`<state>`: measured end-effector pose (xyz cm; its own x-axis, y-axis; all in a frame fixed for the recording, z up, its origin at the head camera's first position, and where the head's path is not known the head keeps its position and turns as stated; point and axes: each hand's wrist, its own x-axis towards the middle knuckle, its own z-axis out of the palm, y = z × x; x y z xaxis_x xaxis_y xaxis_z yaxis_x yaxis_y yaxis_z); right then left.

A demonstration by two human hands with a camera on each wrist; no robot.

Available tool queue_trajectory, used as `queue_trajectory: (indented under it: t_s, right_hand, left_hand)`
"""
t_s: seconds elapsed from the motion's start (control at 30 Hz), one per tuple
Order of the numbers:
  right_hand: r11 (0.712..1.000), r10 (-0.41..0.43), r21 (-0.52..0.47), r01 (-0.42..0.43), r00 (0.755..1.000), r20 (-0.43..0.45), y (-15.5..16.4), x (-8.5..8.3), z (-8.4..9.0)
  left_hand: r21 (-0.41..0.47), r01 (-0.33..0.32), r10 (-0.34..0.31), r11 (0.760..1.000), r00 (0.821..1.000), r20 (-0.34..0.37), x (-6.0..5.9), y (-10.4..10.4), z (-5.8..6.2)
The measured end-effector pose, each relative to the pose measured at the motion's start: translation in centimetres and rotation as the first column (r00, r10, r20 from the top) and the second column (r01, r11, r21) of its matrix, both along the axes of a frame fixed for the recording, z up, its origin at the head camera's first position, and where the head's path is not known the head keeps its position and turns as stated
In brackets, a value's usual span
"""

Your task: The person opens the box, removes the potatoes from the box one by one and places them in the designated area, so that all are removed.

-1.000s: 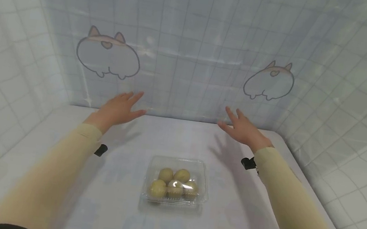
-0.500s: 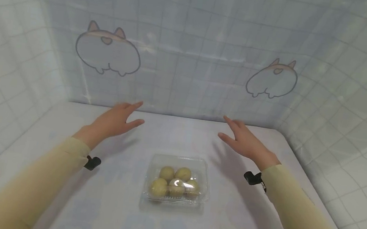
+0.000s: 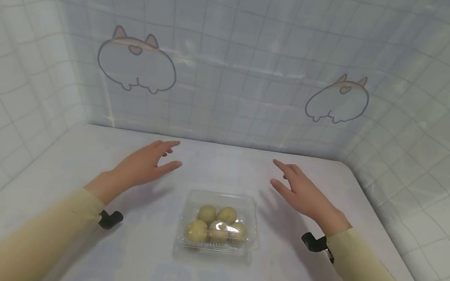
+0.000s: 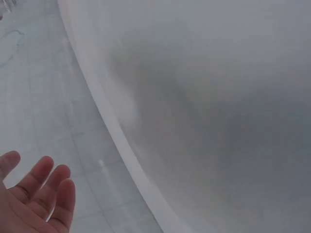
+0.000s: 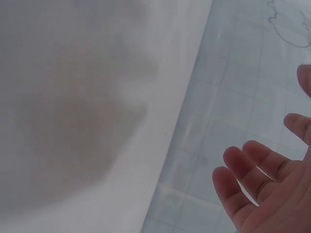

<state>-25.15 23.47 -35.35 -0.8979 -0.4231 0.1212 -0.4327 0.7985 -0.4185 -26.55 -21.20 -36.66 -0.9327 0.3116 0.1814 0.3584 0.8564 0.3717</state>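
Note:
A clear plastic clamshell box (image 3: 222,200) with several round yellowish fruits (image 3: 197,231) inside lies on the white table (image 3: 142,261), its lid down. Beyond the box to the left, my left hand (image 3: 142,163) hovers with fingers loosely extended and thumb apart. On the other side my right hand (image 3: 305,192) is held in a similar way, palm turned inward. Neither hand touches the box or holds anything. In the left wrist view the left hand (image 4: 39,204) shows relaxed fingers; the right wrist view shows the right hand (image 5: 272,189) likewise.
A tiled-pattern sheet (image 3: 235,90) with printed animal outlines rises behind the table's far edge. Similar gridded walls stand at the left (image 3: 4,85) and right (image 3: 425,160). Black wrist devices (image 3: 111,219) sit beneath both sleeves.
Both hands have drawn back from the far wall toward the box, lowering in the head view. The box stays where it was on the table.

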Motion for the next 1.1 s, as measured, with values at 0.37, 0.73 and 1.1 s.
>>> queue_trajectory:
  t_s: [0.37, 0.73, 1.1]
  right_hand:
    - [0.996, 0.054, -0.066, -0.054, 0.999, -0.002, -0.5, 3.0, -0.7]
    - [0.992, 0.095, -0.089, -0.095, 0.995, -0.001, -1.1, 5.3, -1.2]
    - [0.983, 0.149, -0.113, -0.146, 0.988, 0.024, -1.8, 7.9, -1.9]
  left_hand:
    - [0.064, 0.022, -0.025, 0.998, 0.999, 0.044, 3.6, 0.1, -0.8]
    - [0.113, 0.079, -0.086, 0.99, 0.995, 0.059, 6.7, 1.3, -0.8]
    - [0.134, 0.073, -0.083, 0.988, 0.994, 0.068, 9.7, 2.8, -1.1]
